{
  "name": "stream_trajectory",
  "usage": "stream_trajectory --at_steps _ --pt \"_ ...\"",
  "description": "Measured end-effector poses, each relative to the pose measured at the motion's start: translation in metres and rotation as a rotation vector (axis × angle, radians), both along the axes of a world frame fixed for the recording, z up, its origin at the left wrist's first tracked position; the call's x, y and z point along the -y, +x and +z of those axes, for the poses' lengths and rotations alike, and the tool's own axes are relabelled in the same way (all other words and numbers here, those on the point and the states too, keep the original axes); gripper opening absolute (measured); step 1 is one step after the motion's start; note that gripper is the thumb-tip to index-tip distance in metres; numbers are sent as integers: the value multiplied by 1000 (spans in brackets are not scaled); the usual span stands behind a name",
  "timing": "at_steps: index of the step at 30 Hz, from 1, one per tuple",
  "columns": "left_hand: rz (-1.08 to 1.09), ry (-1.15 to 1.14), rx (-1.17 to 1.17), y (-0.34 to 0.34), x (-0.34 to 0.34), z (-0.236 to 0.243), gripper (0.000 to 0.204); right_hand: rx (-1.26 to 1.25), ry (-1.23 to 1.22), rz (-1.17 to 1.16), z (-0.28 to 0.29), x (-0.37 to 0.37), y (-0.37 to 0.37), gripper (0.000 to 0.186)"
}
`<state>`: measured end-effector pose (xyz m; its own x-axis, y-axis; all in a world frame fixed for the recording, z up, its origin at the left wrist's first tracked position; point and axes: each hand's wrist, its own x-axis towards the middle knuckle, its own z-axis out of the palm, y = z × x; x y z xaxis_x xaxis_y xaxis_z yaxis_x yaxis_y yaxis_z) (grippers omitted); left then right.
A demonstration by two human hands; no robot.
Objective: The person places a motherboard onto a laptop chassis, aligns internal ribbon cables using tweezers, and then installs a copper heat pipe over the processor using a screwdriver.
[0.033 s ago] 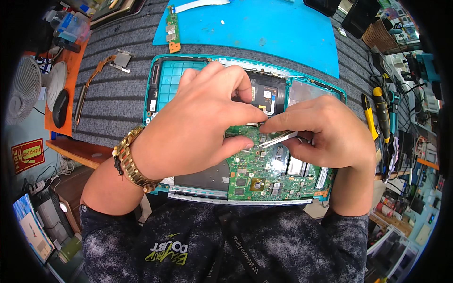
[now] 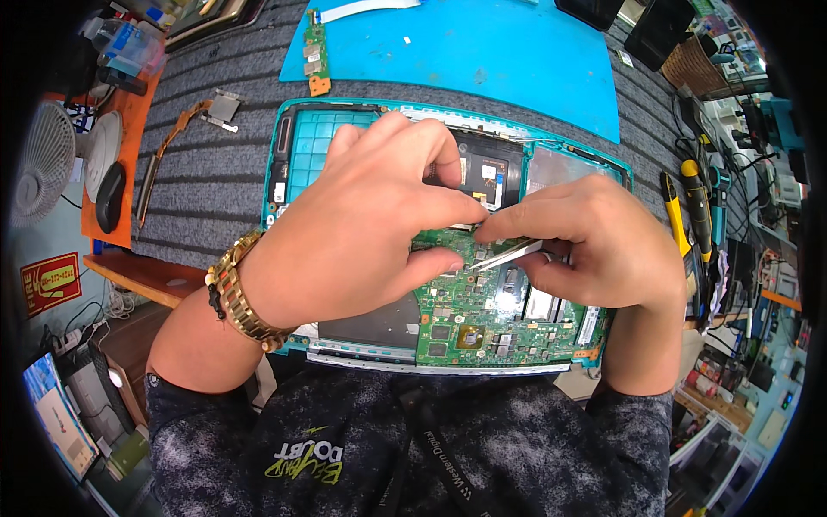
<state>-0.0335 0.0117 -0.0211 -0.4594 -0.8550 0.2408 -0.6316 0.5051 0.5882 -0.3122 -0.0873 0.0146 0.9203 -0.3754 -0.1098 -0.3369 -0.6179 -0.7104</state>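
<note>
In front of me lies an opened laptop base with a teal shell (image 2: 277,164). A green circuit board (image 2: 452,314) fills its near right part. My left hand (image 2: 379,207) reaches across from the left with thumb and index finger apart. Its index fingertip is at the board's far edge and its thumb tip is over the board; I see nothing held between them. My right hand (image 2: 594,241) grips metal tweezers (image 2: 508,255), their tips pointing left, low over the board. The right index fingertip meets the far edge close to the left one. What lies under both fingertips is hidden.
A blue mat (image 2: 465,65) lies beyond the laptop, with a small green board (image 2: 315,60) at its left edge. A copper heat pipe (image 2: 159,159) rests on the grey ribbed cloth (image 2: 220,164). Yellow-handled tools (image 2: 674,215) lie at the right, a fan (image 2: 43,159) stands at the left.
</note>
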Motion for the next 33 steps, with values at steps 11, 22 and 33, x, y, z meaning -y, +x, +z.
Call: stream_trajectory --at_steps 11,22,33 --pt "6 0 -21 -1 0 1 55 36 57 53 6 2 -3 62" --pt "107 -8 58 0 -6 5 70 80 61 6 3 -3 -2 53" --pt "72 -42 74 0 -3 7 58 93 4 -236 -3 3 1 29"
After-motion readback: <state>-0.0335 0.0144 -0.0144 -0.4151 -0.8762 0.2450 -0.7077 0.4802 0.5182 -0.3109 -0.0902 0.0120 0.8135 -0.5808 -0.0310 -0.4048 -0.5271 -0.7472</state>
